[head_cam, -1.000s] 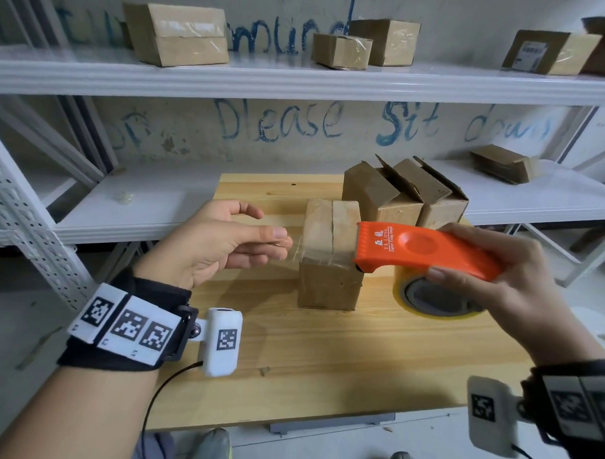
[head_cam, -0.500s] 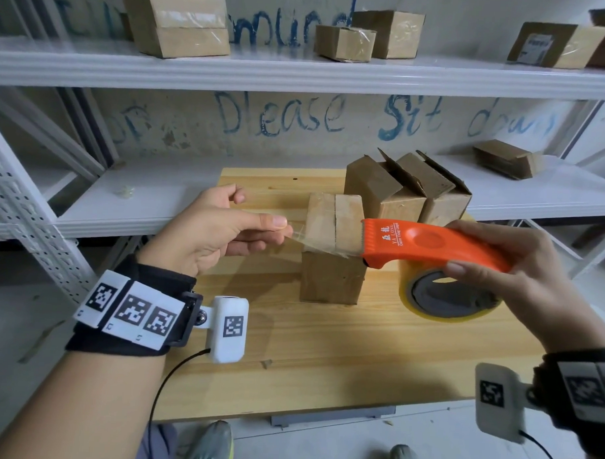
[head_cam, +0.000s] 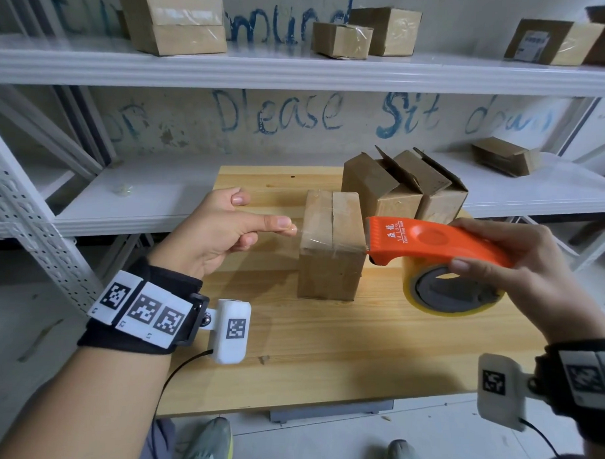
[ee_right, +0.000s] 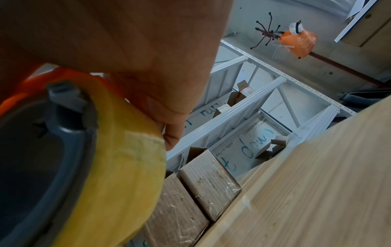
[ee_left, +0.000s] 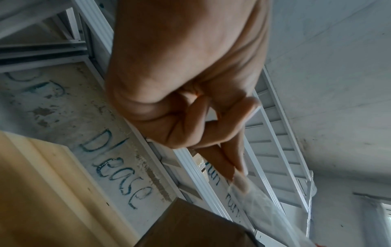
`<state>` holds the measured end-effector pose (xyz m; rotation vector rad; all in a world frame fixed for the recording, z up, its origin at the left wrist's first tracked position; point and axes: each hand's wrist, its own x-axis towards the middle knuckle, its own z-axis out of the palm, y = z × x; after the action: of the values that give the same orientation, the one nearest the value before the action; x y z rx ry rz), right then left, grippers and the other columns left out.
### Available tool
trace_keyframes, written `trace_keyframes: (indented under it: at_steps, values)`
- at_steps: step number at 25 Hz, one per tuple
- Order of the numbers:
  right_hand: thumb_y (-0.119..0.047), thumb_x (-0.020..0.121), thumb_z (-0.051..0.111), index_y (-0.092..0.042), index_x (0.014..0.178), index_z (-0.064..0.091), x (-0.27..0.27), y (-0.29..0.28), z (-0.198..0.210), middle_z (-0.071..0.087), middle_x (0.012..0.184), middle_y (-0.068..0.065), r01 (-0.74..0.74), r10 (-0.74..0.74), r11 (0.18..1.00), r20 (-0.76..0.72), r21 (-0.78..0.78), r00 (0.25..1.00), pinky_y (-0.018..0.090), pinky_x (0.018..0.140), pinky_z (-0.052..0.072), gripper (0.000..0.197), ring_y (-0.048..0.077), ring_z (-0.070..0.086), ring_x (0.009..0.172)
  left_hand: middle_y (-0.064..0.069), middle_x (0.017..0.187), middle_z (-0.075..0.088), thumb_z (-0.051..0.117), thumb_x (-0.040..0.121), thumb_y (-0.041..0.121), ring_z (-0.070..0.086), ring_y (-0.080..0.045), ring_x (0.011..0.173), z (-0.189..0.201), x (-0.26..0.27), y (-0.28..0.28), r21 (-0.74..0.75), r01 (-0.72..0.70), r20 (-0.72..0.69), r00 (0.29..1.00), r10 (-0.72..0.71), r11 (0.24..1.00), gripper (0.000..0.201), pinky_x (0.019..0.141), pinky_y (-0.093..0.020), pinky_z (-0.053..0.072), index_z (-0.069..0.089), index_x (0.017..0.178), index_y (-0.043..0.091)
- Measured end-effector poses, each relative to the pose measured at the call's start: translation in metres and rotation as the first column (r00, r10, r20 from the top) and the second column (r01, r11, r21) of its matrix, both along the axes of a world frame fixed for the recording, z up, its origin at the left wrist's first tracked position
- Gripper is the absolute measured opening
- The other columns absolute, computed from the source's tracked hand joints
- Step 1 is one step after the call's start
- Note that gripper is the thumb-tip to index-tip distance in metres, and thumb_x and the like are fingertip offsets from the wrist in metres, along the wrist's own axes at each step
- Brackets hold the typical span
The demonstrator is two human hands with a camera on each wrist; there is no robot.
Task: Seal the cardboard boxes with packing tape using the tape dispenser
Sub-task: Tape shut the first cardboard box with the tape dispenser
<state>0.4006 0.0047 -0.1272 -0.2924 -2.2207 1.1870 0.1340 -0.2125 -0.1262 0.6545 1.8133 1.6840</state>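
Currently, the box (head_cam: 331, 245) being sealed stands on end at the centre of the head view, on the wooden table (head_cam: 324, 350), its closed flap seam facing up. The left hand (head_cam: 222, 233) is left of the box, thumb and forefinger pinching the free end of the clear tape (head_cam: 302, 234); the remaining fingers are loosely curled. The strip runs across the box's upper near edge to the toothed front of the orange tape dispenser (head_cam: 431, 242), which sits at the box's right edge. The right hand (head_cam: 519, 271) is wrapped around the dispenser body, fingers curled over the top and thumb underneath, above the yellowish tape roll (head_cam: 453, 293).

Handling notes:
- The box appears small, light and probably empty. It is likely to slide or tip if the tape is pulled sideways; tension should be directed downward onto the top face.
- The cardboard is stiff at the corners and softer along the seam. Press on the flaps near the edges.
- The tape is thin, limp and adhesive on one side. Hold it by the very end only and keep it taut, or it will likely fold and stick to itself.
- The dispenser is rigid; grip the body, away from the toothed blade.

Two open boxes (head_cam: 402, 188) stand just behind, in the upper centre-right of the frame, not yet sealed.
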Motion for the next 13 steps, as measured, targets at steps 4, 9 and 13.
trace_keyframes:
  at_steps: [4,9,13]
  values:
    - [-0.056,0.051,0.084,-0.044,0.092,0.076,0.003,0.003,-0.001,0.073,0.096,0.005,0.021,-0.021,1.000,-0.006,-0.022,1.000,0.019,0.066,0.050,0.044,0.009,0.067,0.076,-0.022,0.091,0.077,0.078,0.078,0.002,0.026,-0.006,0.035,0.000,-0.001,-0.001,0.019,-0.003,0.014,1.000,0.003,1.000,0.062,0.038,-0.017,0.021,0.022,0.079,0.028]
    - [-0.022,0.060,0.088,-0.026,0.097,0.075,0.003,0.003,-0.003,0.075,0.084,-0.005,0.026,-0.026,1.000,0.046,0.010,0.999,0.009,0.056,0.047,0.039,0.001,0.065,0.063,-0.024,0.093,0.076,0.076,0.080,0.000,0.027,-0.005,0.034,-0.005,-0.011,-0.005,-0.017,-0.039,0.015,0.999,0.040,0.999,0.060,0.038,-0.016,0.020,0.023,0.077,0.028]
    - [-0.024,0.056,0.084,-0.027,0.097,0.072,0.001,0.004,-0.004,0.075,0.088,-0.005,0.020,-0.024,0.998,0.068,0.056,0.997,0.011,0.062,0.050,0.043,0.003,0.068,0.069,-0.021,0.094,0.077,0.080,0.078,0.010,0.030,-0.004,0.035,-0.011,-0.012,-0.002,-0.066,-0.008,0.059,0.998,0.012,0.998,0.057,0.038,-0.018,0.018,0.025,0.076,0.027]
